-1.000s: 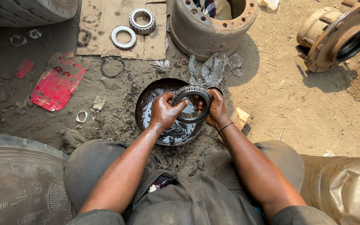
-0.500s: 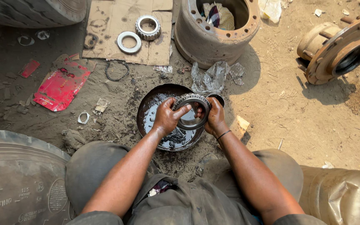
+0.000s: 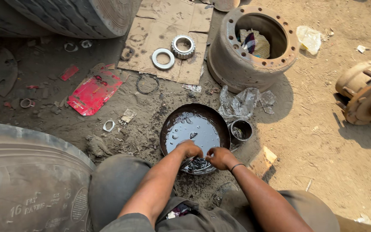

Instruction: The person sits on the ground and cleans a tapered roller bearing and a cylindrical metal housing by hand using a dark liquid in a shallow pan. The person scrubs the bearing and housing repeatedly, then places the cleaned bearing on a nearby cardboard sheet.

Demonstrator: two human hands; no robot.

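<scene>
A round, dark metal pan [image 3: 172, 119] of black oily liquid sits on the dirt in front of my knees. Both hands are low at its near edge. My left hand [image 3: 188, 150] and my right hand [image 3: 220, 158] close around a greasy bearing ring [image 3: 198, 164], held down at the liquid's surface. Most of the ring is hidden by my fingers and the grime. A small tin cup [image 3: 241, 129] stands against the pan's right side.
Beyond the pan lies cardboard [image 3: 194, 68] with a roller bearing [image 3: 183, 46] and a white ring [image 3: 163, 59]. A rusty brake drum [image 3: 254, 51] stands far right of it, a wheel hub [image 3: 366, 92] at the right. Tyres lie at near left [image 3: 26, 172] and top left [image 3: 74, 17]. A flattened red can [image 3: 94, 92] is left.
My hands have brought the bearing ring down from above the pan's middle to its near edge, into the liquid. The view has tilted, so the pan sits lower in view.
</scene>
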